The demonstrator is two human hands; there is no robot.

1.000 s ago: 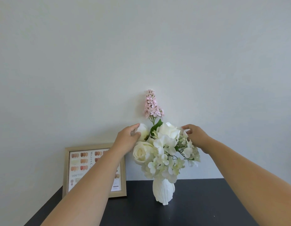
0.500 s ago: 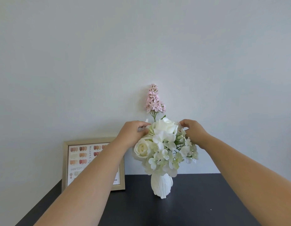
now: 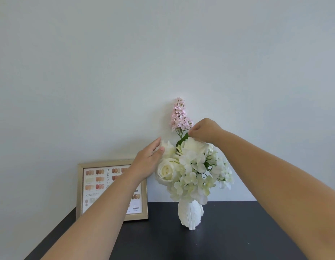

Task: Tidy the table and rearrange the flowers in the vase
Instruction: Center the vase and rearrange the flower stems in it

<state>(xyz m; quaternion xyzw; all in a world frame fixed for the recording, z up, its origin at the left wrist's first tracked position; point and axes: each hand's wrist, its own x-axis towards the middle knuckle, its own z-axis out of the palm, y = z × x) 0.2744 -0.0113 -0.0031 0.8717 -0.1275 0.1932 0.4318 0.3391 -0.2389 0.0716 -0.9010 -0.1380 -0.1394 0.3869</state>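
A white ribbed vase (image 3: 190, 214) stands on the black table (image 3: 228, 239) and holds white roses and hydrangea blooms (image 3: 193, 169). A pink flower spike (image 3: 179, 115) rises above them. My left hand (image 3: 149, 162) is at the bouquet's left side, fingers spread, thumb touching a white rose (image 3: 169, 150). My right hand (image 3: 204, 131) is at the top right, fingertips pinched together at the green leaf (image 3: 182, 140) under the pink spike and above the top rose.
A gold-framed colour-sample picture (image 3: 99, 186) leans against the pale wall at the left, partly behind my left forearm. The wall runs close behind the vase. The table's left edge slants off at the lower left.
My right hand has risen from the bouquet's right side to the leaf below the pink spike. My left hand has drawn back slightly to the left and opened its fingers.
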